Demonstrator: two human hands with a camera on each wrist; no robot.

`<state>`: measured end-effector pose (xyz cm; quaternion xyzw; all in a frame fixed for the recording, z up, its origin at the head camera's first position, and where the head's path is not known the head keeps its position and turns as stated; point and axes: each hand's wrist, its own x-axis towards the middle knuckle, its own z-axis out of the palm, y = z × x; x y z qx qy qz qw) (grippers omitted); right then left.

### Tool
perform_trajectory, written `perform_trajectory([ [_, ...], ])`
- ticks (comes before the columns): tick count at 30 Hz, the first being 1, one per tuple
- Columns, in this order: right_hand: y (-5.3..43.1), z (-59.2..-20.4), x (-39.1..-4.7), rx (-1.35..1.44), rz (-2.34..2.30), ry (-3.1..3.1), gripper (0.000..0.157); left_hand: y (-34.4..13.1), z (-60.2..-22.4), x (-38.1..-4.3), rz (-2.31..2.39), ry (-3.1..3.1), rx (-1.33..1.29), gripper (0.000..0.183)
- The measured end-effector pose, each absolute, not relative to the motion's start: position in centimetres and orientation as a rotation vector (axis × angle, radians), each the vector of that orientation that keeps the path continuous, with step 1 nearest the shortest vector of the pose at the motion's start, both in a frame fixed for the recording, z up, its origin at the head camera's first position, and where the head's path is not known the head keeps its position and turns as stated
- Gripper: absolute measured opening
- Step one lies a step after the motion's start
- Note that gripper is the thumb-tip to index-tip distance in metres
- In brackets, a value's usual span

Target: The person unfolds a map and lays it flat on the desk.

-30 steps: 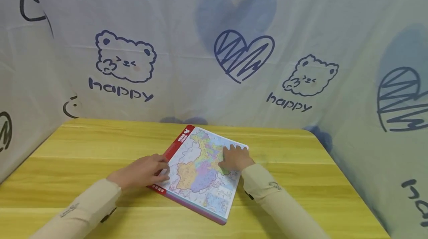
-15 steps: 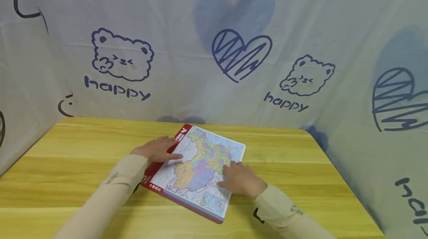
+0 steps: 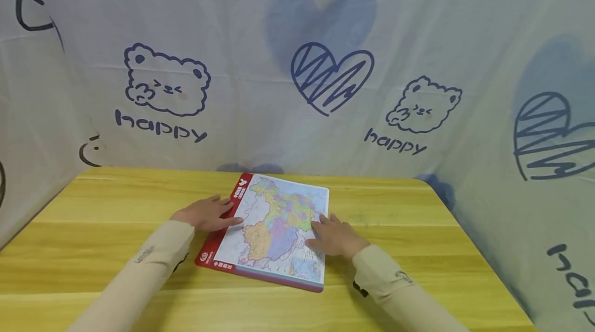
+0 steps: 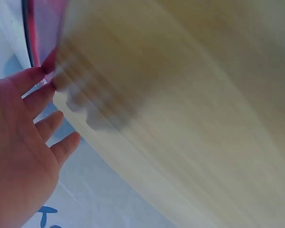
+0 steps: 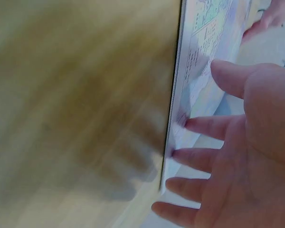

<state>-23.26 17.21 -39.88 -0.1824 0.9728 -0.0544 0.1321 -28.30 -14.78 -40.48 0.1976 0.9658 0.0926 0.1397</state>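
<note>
A flat map board (image 3: 279, 228) with a red band down its left side lies face up on the table; its near edge shows blue and pink layers. At that red band is my left hand (image 3: 206, 214), thumb over the top, fingers extended along the side. In the left wrist view the fingertips (image 4: 47, 90) are right at the board's edge. My right hand (image 3: 337, 236) lies at the opposite edge, its fingers reaching over the map's printed face. Seen from the right wrist, its straight fingers (image 5: 206, 159) are spread, with two tips at the board's rim.
The yellow wood-grain table (image 3: 409, 259) extends on both sides of the board. A pale curtain (image 3: 260, 63) printed with hearts and bears hangs along the back and sides of the table.
The map board has turned counterclockwise, so its near edge slopes less. My left hand has moved up along the red band; my right hand has slid from the map's middle to the right edge.
</note>
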Motion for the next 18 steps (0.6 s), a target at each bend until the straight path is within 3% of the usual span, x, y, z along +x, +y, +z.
perform_trajectory([
  [18,13.8,-39.6,-26.5,-0.493,-0.204,2.77,0.062,-18.5,-40.1,-26.0,0.182,2.824,0.596,0.082],
])
